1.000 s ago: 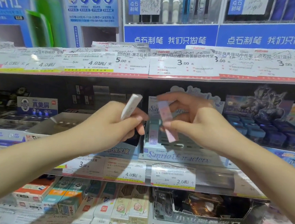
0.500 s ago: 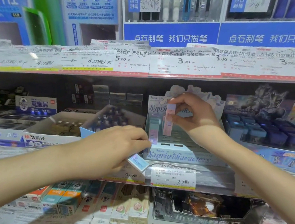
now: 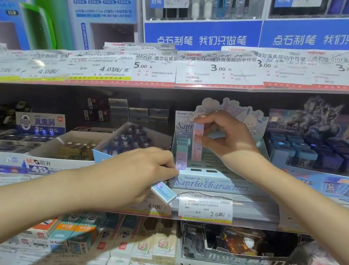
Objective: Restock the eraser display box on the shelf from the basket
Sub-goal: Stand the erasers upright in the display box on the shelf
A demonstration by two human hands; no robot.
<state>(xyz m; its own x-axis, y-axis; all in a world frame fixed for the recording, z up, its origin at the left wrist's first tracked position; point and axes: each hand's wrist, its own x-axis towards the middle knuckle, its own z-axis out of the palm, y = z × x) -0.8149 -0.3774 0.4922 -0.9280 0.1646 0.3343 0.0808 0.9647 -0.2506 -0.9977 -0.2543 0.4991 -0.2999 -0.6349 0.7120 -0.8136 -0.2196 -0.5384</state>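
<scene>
Nearest the camera, the left hand (image 3: 145,172) has dropped to the box's front edge, its grip closed on a blue eraser (image 3: 163,191) now pointing downward. Farther in, the right hand (image 3: 227,140) has swung its pink eraser (image 3: 197,142) upright, pinched above a slot in the box (image 3: 211,184), beside the one already standing. Seating it looks next.
</scene>
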